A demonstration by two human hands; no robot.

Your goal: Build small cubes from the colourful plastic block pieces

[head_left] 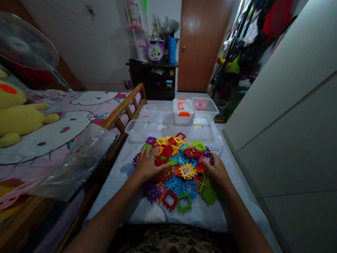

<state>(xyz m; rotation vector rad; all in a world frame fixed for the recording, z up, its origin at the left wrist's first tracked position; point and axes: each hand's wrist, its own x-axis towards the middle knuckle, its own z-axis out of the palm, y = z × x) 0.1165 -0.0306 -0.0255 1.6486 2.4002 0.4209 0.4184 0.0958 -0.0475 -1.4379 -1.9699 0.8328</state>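
A heap of plastic building tiles [181, 188] in several colours lies on the cloth-covered table in front of me. Many tiles have toothed edges, and some carry window shapes, such as the yellow window tile [187, 171] on top. My left hand [147, 165] rests on the heap's left side with fingers and thumb spread, over red and orange tiles. On the right side, my right hand [215, 169] touches the heap's edge, its fingers apart near a pink window tile [205, 160]. Tiles beneath both hands are partly hidden.
Past the heap stand a clear container [136, 130], a lidded box with orange clips [182, 111] and an open clear bin [205, 109] holding something pink. A wooden bed rail [123, 107] borders the left; a pale cabinet [284, 116] stands on the right.
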